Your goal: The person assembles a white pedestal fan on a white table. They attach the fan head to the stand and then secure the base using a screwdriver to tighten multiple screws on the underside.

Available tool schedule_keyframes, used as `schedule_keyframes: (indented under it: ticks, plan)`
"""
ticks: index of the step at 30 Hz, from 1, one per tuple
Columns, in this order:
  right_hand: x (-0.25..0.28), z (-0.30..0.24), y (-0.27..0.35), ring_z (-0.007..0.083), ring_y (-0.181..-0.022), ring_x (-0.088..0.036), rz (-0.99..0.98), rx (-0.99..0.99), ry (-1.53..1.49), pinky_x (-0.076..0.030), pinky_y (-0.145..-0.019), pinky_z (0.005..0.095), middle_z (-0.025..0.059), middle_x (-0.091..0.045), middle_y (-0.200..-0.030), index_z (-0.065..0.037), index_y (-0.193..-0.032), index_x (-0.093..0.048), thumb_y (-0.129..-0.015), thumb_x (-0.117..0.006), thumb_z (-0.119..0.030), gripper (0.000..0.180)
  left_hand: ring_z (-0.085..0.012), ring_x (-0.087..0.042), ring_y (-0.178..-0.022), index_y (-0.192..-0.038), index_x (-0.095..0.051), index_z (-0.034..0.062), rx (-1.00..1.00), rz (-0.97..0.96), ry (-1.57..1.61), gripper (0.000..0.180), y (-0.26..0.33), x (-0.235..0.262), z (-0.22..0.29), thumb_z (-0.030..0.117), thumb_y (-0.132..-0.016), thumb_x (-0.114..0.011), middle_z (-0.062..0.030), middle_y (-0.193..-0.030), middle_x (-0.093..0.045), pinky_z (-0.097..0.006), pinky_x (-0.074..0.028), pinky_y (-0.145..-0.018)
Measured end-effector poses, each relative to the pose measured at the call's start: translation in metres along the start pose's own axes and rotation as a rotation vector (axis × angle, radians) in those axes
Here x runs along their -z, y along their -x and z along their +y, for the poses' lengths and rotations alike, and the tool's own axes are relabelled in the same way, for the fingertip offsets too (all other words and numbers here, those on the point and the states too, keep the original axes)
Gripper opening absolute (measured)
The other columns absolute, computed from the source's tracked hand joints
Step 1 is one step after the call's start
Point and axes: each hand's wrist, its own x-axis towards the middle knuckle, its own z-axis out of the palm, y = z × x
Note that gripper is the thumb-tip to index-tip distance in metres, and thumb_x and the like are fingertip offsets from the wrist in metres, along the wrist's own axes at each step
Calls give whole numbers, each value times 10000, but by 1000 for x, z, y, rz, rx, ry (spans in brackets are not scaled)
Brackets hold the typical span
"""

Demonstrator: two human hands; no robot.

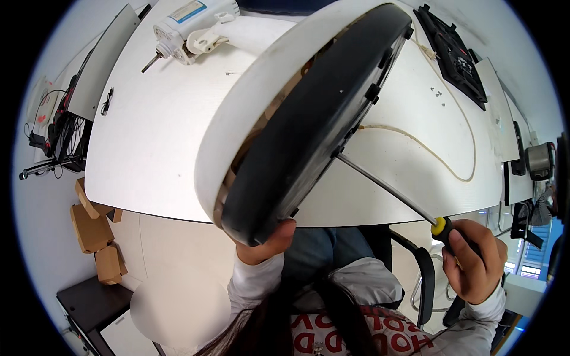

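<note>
A large round fan base (309, 113) stands tilted on edge over the white table, a white shell (237, 113) on one side and a black bottom plate on the other. A gap shows between shell and plate. My left hand (270, 242) grips its lower rim, some fingers hidden behind it. In my right hand (478, 261) is a screwdriver (389, 188) with a black and yellow handle. Its tip meets the underside of the black plate near the middle; the screw there cannot be made out. A fan motor (190, 32) with a metal shaft lies at the far left.
A cream power cord (427, 148) runs from the base across the table (148, 148). Several small screws (438, 93) lie at the right, near an open black tool case (454, 56). A small black cable (107, 102) lies at the left. Cardboard boxes (92, 228) stand on the floor.
</note>
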Motion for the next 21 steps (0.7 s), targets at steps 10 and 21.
schedule_keyframes:
  ticks: [10, 21]
  plan:
    - [16, 7, -10, 136, -666, -625, -187, -835, -904, -468, -590, 219, 142, -642, -880, 21, -1066, -550, -832, -647, -167, 315, -194, -573, -1086, -1252, -529, -2, 43, 97, -17, 644, -3, -7, 6, 135, -688, -808, -105, -1189, -601, -317, -442, -930]
    - [-8, 11, -4, 222, -675, -626, -34, -298, -472, -480, -570, 255, 156, -614, -856, 17, -1101, -612, -754, -701, -127, 386, -193, -610, -1029, -1195, -565, -12, 2, 73, -173, 561, 2, -3, 4, 222, -734, -782, -106, -1150, -611, -293, -475, -875]
